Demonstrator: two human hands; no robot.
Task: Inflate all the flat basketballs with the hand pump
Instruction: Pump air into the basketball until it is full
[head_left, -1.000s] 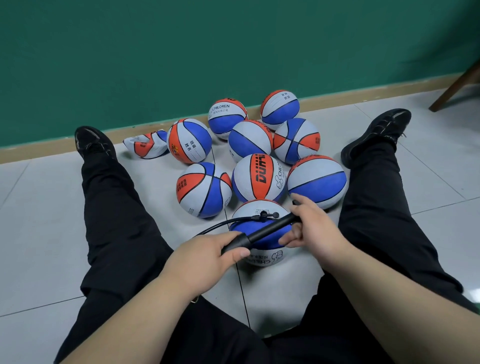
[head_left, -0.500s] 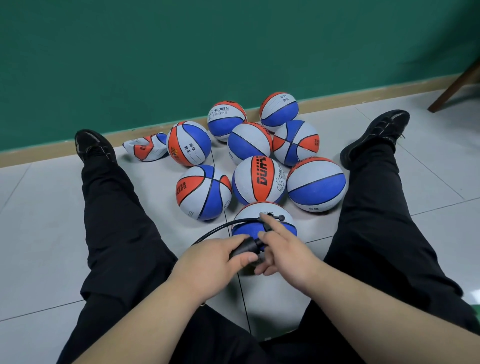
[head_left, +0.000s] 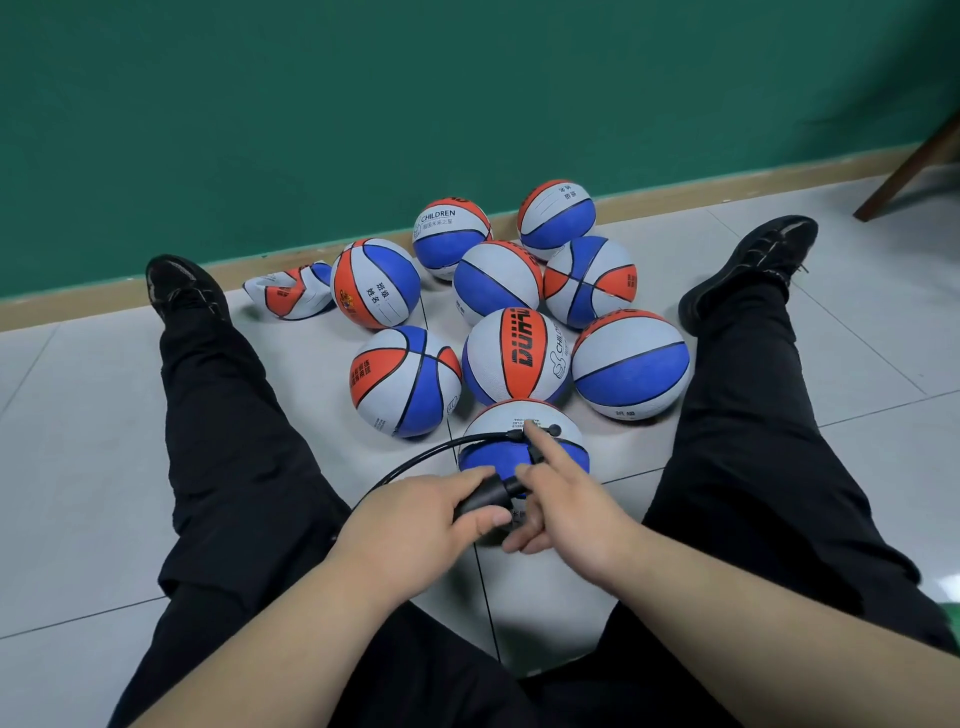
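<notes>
A red, white and blue basketball sits on the floor between my outstretched legs. A black hose curves from the hand pump to the ball's top. My left hand grips the pump's black barrel just in front of the ball. Close against it, my right hand curls round the pump's handle end, which it mostly hides. Its index finger stretches out to the hose fitting on the ball. Several round basketballs cluster beyond. One flat, crumpled basketball lies at the far left by the wall.
My legs in black trousers and black shoes flank the balls on both sides. A green wall with a wooden skirting board closes the far side. A brown furniture leg slants at the upper right. The floor is pale tile.
My right hand has pushed the pump handle in towards my left hand, so the pump is now short and the hands almost touch. The balls have not moved.
</notes>
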